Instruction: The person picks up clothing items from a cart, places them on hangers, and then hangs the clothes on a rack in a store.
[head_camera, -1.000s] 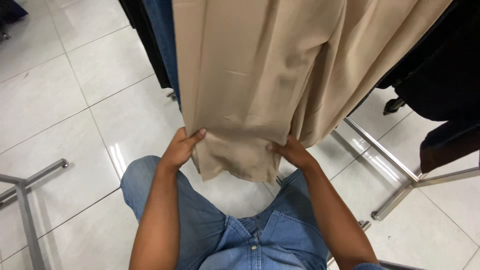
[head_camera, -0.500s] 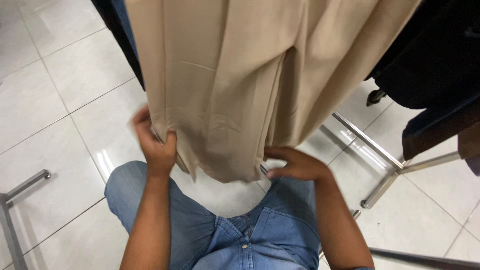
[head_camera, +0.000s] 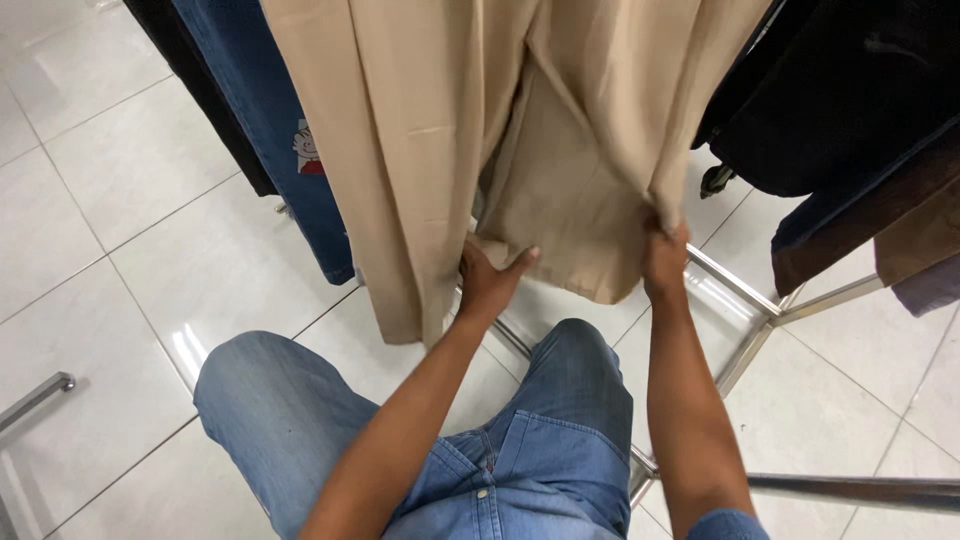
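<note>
the left hand (head_camera: 492, 280) pinches one hem of the hanging beige trousers (head_camera: 500, 140) while the right hand (head_camera: 664, 258) grips the other leg, spreading them apart above the white tiled floor (head_camera: 120, 240).

L hand (head_camera: 492, 280) grips beige trousers (head_camera: 440, 130) hem | R hand (head_camera: 663, 258) pinches other leg | jeans (head_camera: 262, 110) hang beside
</note>
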